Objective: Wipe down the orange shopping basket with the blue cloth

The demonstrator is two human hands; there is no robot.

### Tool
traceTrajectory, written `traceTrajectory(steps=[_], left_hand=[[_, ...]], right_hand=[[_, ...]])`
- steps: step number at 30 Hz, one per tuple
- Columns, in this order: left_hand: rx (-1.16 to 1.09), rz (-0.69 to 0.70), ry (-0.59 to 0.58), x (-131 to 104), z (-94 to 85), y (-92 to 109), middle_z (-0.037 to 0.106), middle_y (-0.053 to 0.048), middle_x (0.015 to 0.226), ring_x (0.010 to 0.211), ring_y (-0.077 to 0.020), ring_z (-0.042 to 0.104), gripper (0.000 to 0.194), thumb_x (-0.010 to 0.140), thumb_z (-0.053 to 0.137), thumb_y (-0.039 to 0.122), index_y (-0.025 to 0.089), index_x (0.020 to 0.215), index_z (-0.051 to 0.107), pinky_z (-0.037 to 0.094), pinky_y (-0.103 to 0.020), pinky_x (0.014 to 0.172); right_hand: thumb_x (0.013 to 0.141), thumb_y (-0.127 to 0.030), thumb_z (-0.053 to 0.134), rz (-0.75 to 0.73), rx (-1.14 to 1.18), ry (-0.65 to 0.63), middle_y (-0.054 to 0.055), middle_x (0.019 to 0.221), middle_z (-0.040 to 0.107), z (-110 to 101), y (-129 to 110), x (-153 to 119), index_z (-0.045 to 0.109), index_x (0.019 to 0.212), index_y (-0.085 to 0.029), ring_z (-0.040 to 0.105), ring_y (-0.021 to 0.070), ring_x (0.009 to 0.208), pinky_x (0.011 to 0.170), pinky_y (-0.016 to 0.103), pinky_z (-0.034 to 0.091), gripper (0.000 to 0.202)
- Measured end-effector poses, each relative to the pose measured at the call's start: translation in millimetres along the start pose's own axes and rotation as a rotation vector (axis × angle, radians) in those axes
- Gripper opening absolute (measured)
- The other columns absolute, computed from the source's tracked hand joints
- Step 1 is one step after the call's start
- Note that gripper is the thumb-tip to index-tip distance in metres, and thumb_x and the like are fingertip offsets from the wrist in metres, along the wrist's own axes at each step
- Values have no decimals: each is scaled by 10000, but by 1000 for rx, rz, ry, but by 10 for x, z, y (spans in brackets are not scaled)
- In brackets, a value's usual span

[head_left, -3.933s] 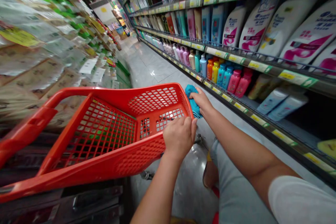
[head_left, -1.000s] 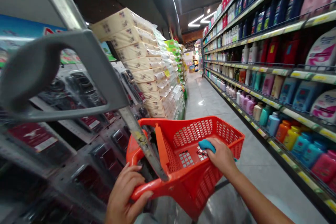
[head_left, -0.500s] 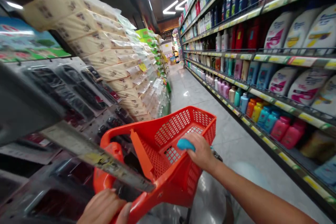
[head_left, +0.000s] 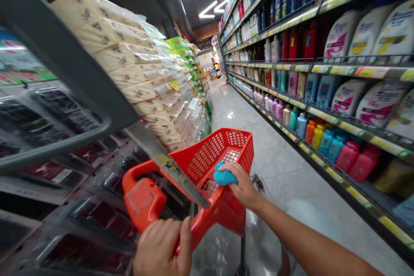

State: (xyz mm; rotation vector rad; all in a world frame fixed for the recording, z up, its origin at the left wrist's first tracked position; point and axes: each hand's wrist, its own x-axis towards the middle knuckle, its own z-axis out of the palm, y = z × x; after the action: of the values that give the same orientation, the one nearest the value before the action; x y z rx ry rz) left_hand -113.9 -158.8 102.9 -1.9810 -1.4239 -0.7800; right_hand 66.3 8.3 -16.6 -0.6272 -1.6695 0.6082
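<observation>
A red plastic shopping cart with a perforated basket stands in front of me. My left hand is wrapped round its red handle bar at the near side. On the basket's right rim, my right hand presses a bunched blue cloth, which partly sticks out from under the fingers. A grey plastic loop handle with a worn, flat metal shaft slants across the cart's near left part. The shaft's lower end is close to the red rim; I cannot tell what it rests on.
Bottle shelves line the right side of the aisle. At left are a tall stack of cream-coloured packs and hanging blister-packed goods. Grey tiled floor runs between them.
My right hand and the cloth have shifted slightly left along the rim, and more cloth shows. My left hand appears further up and right. The grey handle has swung further into view, its shaft steeper.
</observation>
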Motion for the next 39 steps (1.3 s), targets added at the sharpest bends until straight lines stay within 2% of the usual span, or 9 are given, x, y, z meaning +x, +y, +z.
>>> traceTrajectory(steps=[6,10,15,19,24,28,31,36,39], left_hand=[[-155,44,15,84,132,306,697,-72,1018,976,-205,645,292,987,521,422,185,1140,597,497,-349,892],[-53,-91,78,152,121,-268,637,-127,1286,1255,-283,555,378,989,482,428,200,1274,578,410,-477,1102],[129,-289,-46,139,415,-881,709,-141,1097,1066,-290,629,458,1029,308,442,149,1157,635,406,-548,1089],[173,-191,-3,55,553,-724,700,-159,1076,1038,-284,630,434,1021,369,420,114,1235,593,428,-512,1060],[93,-65,-41,-16,409,-719,734,-93,1091,1085,-292,632,340,979,491,456,210,1154,647,355,-581,1120],[-75,-51,-8,2,407,-722,715,-77,1024,1037,-250,644,322,981,489,484,199,1012,635,438,-504,1097],[-205,1,0,55,443,-550,683,-47,929,947,-211,644,324,980,496,500,198,968,614,454,-474,1107],[-365,70,-21,78,496,-156,689,-67,961,980,-217,650,370,945,549,532,190,1059,629,524,-439,1032],[-391,113,38,77,566,14,708,-99,1036,1045,-240,658,395,947,569,496,175,1173,614,549,-430,985]], right_hand=[[873,-166,494,187,66,383,71,1212,646,29,-298,-153,618,1190,-245,595,226,1169,1078,453,446,349],[878,-180,531,171,33,371,59,1205,657,-237,-510,-69,631,1166,-259,601,223,1161,1060,426,457,314],[804,-51,508,-44,-100,69,34,1216,663,-479,-1188,-3,601,1231,-288,591,221,1157,1033,409,459,497],[783,-52,518,-119,-313,-175,29,1186,693,-619,-1270,217,617,1217,-280,600,242,1103,997,421,463,500],[852,-113,489,82,-632,-20,62,1059,714,-682,-990,520,678,1039,-241,594,262,992,917,427,452,295],[812,-120,561,-30,-686,-163,76,1028,695,-443,-1135,521,675,1036,-235,553,280,981,898,437,424,275],[811,-134,582,-57,-703,-251,66,983,686,-413,-1234,530,674,1001,-238,549,271,944,866,424,417,235],[868,-166,538,122,-839,-86,68,925,689,-648,-1216,592,679,947,-229,576,263,915,830,405,424,174],[811,-150,573,-36,-741,-253,63,956,689,-594,-1339,469,669,953,-242,572,260,927,838,401,436,195]])
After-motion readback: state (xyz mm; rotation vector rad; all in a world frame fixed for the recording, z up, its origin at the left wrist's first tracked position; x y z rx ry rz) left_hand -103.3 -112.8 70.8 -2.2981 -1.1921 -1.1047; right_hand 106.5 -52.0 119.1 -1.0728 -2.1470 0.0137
